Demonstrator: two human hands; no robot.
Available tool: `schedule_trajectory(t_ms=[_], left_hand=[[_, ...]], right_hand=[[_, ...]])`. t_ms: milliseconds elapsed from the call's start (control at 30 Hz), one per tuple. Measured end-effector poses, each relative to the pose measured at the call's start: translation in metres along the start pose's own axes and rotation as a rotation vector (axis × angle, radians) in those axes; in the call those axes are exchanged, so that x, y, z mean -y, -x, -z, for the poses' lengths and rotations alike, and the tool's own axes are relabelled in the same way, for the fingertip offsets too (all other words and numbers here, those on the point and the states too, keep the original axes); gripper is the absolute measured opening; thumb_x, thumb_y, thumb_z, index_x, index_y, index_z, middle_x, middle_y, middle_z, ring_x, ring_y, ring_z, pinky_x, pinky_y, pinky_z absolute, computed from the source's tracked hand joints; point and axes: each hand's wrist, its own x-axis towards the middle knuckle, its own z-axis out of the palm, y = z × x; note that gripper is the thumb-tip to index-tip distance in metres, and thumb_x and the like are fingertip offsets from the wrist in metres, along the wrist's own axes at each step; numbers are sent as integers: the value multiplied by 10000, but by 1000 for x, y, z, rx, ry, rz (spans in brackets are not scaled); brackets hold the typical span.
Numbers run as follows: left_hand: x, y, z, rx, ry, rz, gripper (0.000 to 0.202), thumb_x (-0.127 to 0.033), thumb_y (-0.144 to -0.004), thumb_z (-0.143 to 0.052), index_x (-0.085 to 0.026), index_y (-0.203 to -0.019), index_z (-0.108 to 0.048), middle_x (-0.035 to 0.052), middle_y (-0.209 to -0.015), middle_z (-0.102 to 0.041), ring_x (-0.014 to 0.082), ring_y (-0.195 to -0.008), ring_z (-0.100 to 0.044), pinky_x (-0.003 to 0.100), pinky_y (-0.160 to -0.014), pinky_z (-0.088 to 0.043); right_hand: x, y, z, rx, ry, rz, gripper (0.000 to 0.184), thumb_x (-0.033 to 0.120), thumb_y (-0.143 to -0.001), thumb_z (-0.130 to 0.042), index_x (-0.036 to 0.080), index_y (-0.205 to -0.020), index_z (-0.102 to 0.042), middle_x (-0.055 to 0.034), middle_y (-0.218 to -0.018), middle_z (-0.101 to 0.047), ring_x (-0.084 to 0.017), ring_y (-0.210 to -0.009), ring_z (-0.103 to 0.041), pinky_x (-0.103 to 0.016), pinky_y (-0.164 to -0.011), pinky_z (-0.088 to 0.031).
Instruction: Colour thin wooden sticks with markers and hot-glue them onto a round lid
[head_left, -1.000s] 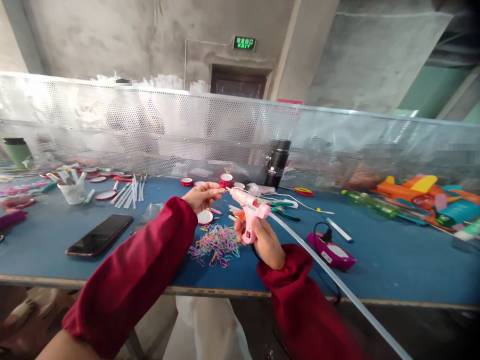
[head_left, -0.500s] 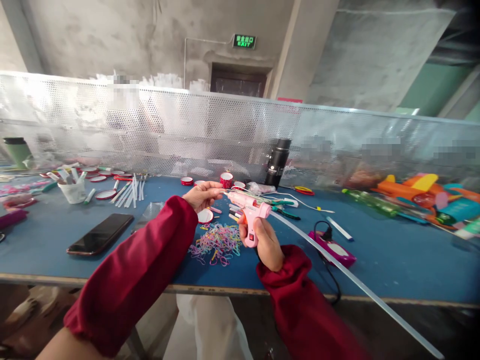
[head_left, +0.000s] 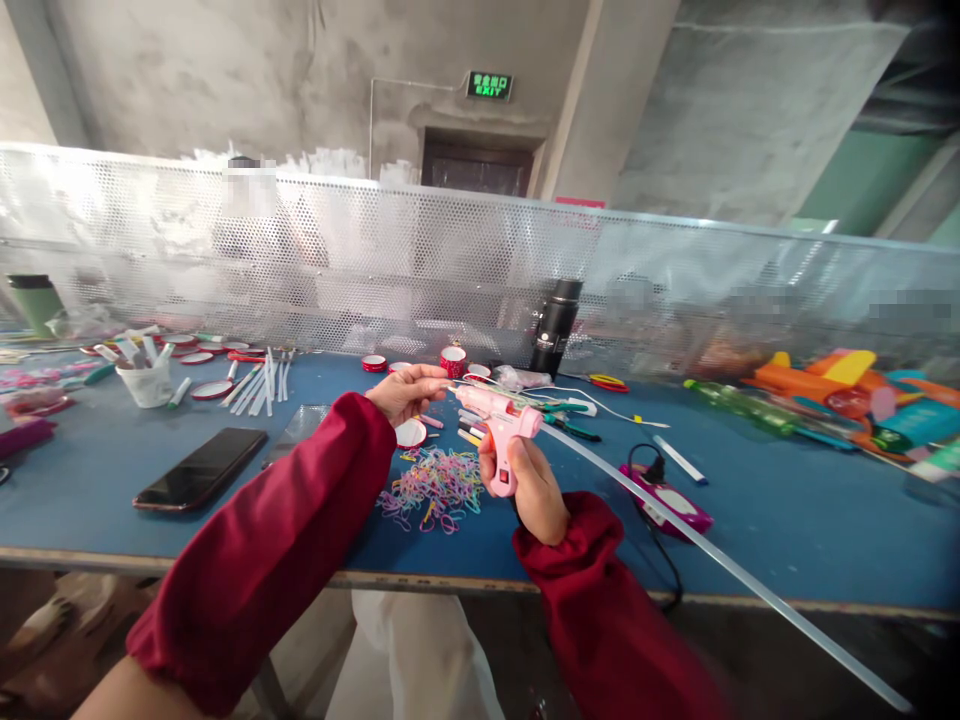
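My right hand (head_left: 529, 488) is wrapped round the grip of a pink glue gun (head_left: 498, 422), whose nozzle points left. A long clear glue stick (head_left: 712, 556) runs out of the gun's back toward the lower right. My left hand (head_left: 405, 390) is held just left of the nozzle, its fingers pinched on something small I cannot make out. Below both hands, a heap of small coloured rubber bands (head_left: 433, 486) lies on the blue table (head_left: 787, 520). Both arms wear dark red sleeves.
A black phone (head_left: 201, 468) lies at the left, with a white cup of sticks (head_left: 146, 380), clear glue sticks (head_left: 259, 388) and red-rimmed round lids (head_left: 211, 390) behind it. A black flask (head_left: 555, 326) stands at the mesh screen. A magenta device (head_left: 664, 500) with a cable and colourful toys (head_left: 847, 395) lie right.
The glue gun has dropped slightly and tilted, nozzle closer to my left hand's fingers. The trailing glue stick has swung lower to the right. My left hand has barely moved.
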Motion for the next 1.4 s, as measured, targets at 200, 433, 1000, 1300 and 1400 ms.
schedule_trajectory(t_ms=[200, 433, 1000, 1300, 1400], left_hand=[[-2, 3, -3, 8, 1, 2, 249, -44, -735, -699, -132, -958, -630, 45, -876, -716, 86, -659, -681, 127, -486, -486], [-5, 5, -6, -1, 23, 13, 252, -36, -729, -704, -127, -953, -632, 53, -875, -713, 87, -643, -679, 159, -527, -531], [1, -3, 6, 77, 2, -15, 255, -68, -752, -692, -138, -993, -644, 52, -895, -712, 88, -685, -682, 124, -518, -510], [1, -1, 4, 48, -2, -15, 256, -64, -750, -690, -133, -993, -643, 58, -893, -713, 88, -697, -676, 132, -528, -507], [0, 0, 2, 40, 4, -13, 263, -61, -741, -697, -131, -988, -643, 56, -895, -715, 84, -684, -673, 133, -525, -504]], right_hand=[[-1, 0, 1, 21, 11, 21, 403, 643, -841, -461, 263, -833, -596, -27, -615, -519, -160, -472, -439, -328, -456, -336], [-3, -1, 2, 17, 20, 49, 386, 612, -867, -442, 260, -854, -600, -18, -616, -526, -155, -473, -448, -318, -462, -342], [-8, -2, 5, 21, 7, 91, 404, 566, -906, -422, 200, -875, -590, 8, -608, -529, -104, -470, -453, -250, -459, -354], [-13, -3, 7, 46, 8, 135, 391, 525, -938, -386, 186, -869, -567, 9, -619, -518, -94, -476, -446, -244, -459, -352], [-14, -4, 8, 55, 16, 140, 394, 511, -949, -369, 177, -878, -566, 5, -623, -521, -93, -479, -450, -243, -459, -349]])
